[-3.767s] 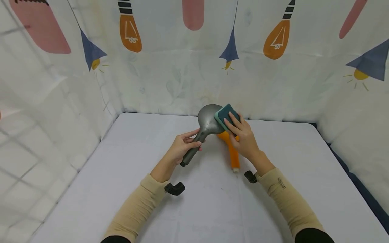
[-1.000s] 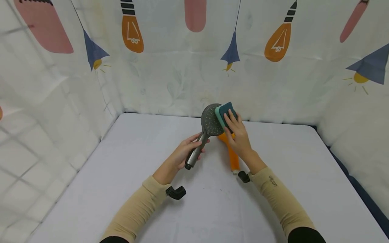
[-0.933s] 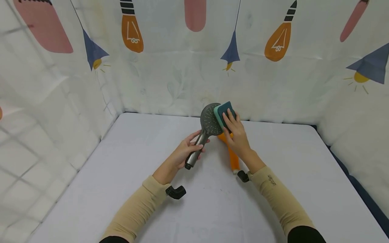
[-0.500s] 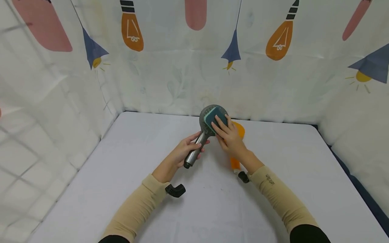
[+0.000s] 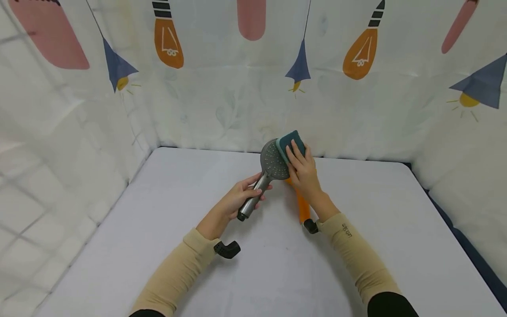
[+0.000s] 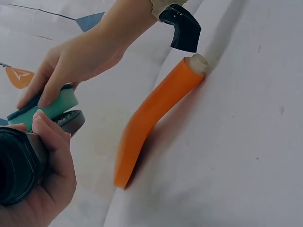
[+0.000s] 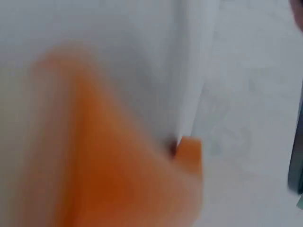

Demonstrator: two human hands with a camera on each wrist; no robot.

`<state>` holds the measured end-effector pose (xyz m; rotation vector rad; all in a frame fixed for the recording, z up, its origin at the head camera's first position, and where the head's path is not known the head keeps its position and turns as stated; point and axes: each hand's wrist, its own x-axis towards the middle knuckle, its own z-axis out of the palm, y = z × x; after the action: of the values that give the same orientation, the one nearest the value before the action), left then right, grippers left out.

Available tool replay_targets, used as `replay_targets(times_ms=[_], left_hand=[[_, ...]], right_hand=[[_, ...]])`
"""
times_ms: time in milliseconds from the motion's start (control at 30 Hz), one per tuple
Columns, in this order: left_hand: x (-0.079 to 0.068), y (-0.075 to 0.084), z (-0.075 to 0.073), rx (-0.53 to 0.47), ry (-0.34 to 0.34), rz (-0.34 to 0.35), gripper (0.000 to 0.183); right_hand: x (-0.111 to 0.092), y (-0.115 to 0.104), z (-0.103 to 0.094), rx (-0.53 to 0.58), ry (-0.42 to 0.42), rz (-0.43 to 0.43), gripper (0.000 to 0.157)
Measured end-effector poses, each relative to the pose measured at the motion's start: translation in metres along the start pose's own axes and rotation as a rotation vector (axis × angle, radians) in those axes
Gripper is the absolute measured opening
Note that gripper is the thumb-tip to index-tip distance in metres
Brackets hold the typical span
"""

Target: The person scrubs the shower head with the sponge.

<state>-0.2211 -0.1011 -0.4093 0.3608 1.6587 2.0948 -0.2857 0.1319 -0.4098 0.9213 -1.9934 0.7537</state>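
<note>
Left hand (image 5: 236,197) grips the showerhead (image 5: 272,163); right hand (image 5: 306,176) pinches the sponge (image 5: 288,140); pressing off-centre beyond the left grip could twist it.

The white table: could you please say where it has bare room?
Bare: left of the left sleeve, right of the right sleeve, and between them in the foreground. Crowded: far middle, around shower head, sponge and orange object.
</note>
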Motion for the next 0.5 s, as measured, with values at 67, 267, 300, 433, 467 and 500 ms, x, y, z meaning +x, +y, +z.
replay_targets(times_ms=[67,267,300,433,467,500], left_hand=[[0.000,0.000,0.001,0.001,-0.005,0.000,0.063],[-0.001,0.001,0.001,-0.003,0.007,0.013,0.065],[-0.001,0.001,0.001,0.001,0.013,0.014,0.065],[-0.004,0.001,0.000,0.012,0.029,-0.002,0.064],[-0.004,0.000,0.000,0.015,0.027,-0.005,0.064],[-0.004,0.001,0.000,0.019,0.025,-0.008,0.063]], right_hand=[[0.003,-0.009,0.008,0.032,0.024,-0.025,0.044],[0.007,-0.030,0.016,0.046,-0.093,-0.156,0.047],[0.007,-0.030,0.016,0.050,-0.110,-0.170,0.047],[0.010,-0.023,0.011,0.066,-0.128,-0.213,0.046],[0.011,-0.019,0.008,0.063,-0.122,-0.214,0.045],[0.012,-0.015,0.006,0.057,-0.111,-0.211,0.045]])
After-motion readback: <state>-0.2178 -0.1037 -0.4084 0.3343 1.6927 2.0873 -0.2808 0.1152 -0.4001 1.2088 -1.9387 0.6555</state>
